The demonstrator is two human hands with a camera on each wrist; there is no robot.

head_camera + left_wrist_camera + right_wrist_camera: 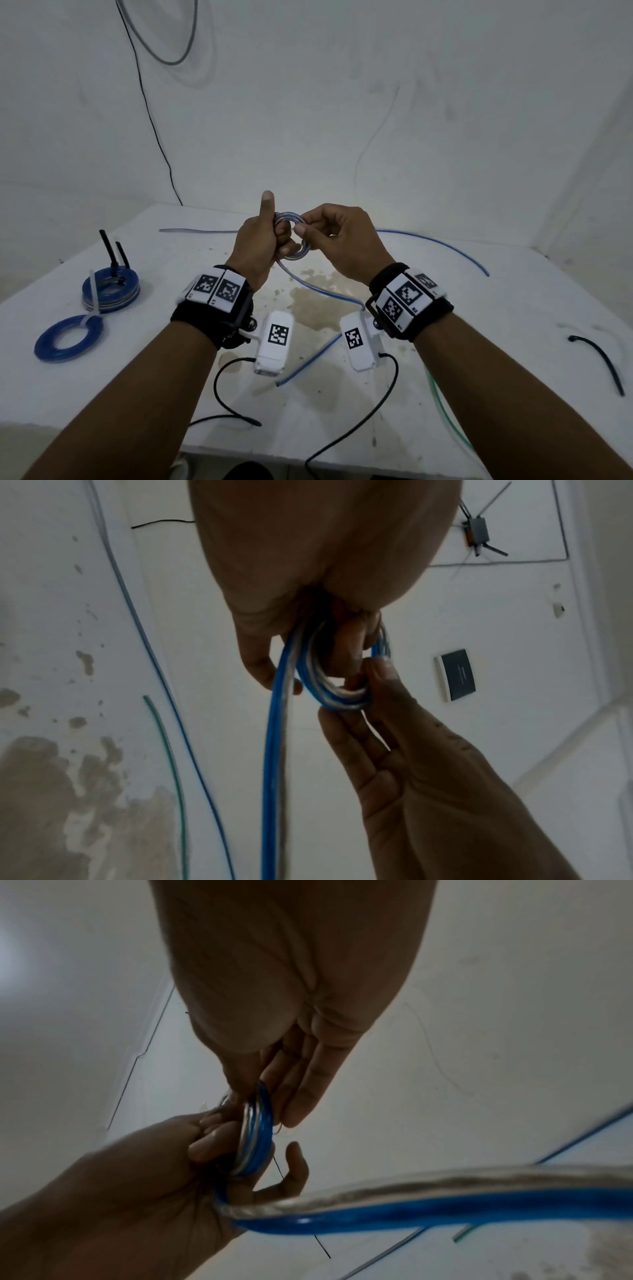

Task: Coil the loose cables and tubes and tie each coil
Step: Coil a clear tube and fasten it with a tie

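Above the table's middle my left hand point(270, 236) grips a small coil point(297, 255) of blue-and-clear twin cable, fingers curled through it and thumb raised. My right hand point(320, 228) pinches the coil's right side between thumb and forefinger. In the left wrist view the coil point(337, 696) loops around my left fingers, and the right hand point(377, 685) pinches its lower edge. In the right wrist view the coil point(257, 1134) sits between both hands. The cable's loose tail point(320, 291) drops from the coil and runs across the table.
Two tied blue coils point(110, 291) point(68, 337) lie at the left of the white table point(513, 308), with black zip ties standing by them. A black zip tie point(599, 359) lies at the right. A green tube point(445, 414) runs off the front edge. A brown stain marks the middle.
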